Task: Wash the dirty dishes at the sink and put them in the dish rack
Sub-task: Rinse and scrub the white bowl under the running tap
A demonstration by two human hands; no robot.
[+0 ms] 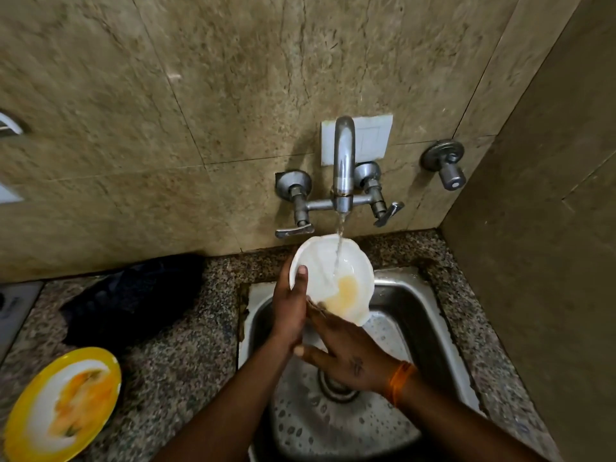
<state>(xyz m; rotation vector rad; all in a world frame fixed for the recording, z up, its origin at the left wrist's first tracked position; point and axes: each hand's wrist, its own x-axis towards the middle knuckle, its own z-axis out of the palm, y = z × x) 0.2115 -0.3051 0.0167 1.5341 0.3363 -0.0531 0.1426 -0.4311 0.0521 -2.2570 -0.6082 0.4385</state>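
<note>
A white bowl (328,265) with a yellowish stain is tilted under the running tap (343,168), above the steel sink (416,301). My left hand (290,305) grips its left rim, thumb inside the bowl. My right hand (346,351) lies with straight fingers against the bowl's lower edge, near the stain. Water streams into the bowl. A dirty plate (63,405) with a yellow rim and orange food smears lies on the counter at the lower left.
A dark cloth (133,301) lies on the speckled granite counter (186,355) left of the sink. Two tap handles and a separate wall valve (446,165) stick out from the tiled wall. A side wall closes in on the right.
</note>
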